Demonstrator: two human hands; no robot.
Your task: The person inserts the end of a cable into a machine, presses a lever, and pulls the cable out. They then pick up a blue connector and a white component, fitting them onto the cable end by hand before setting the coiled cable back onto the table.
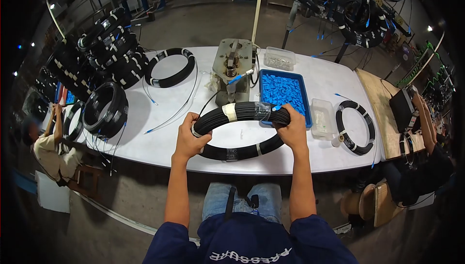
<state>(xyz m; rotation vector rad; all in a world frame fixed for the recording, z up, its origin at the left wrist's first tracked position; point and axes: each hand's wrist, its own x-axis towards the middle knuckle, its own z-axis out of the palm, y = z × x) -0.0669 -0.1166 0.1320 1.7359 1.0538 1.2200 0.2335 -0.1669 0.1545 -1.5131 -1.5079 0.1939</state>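
Observation:
A thick coil of black cable (248,111), bound with white tape and clear wrap, is held tilted above the front of the white table. My left hand (190,139) is closed around its left side, and my right hand (293,127) grips its right side. Beside my right fingers a small blue connector (277,108) lies against the coil. Just beyond the coil stands a metal bench press (233,60). A cable end with a blue and white connector (240,77) crosses in front of the press; a black cable runs from it toward the coil near my left hand.
A blue tray (262,100) of small blue parts and two clear plastic boxes (280,51) (315,133) stand to the right. Single coils (167,82) (343,127) lie on both sides. Stacked coils (104,111) crowd the left end. Other people work at both sides.

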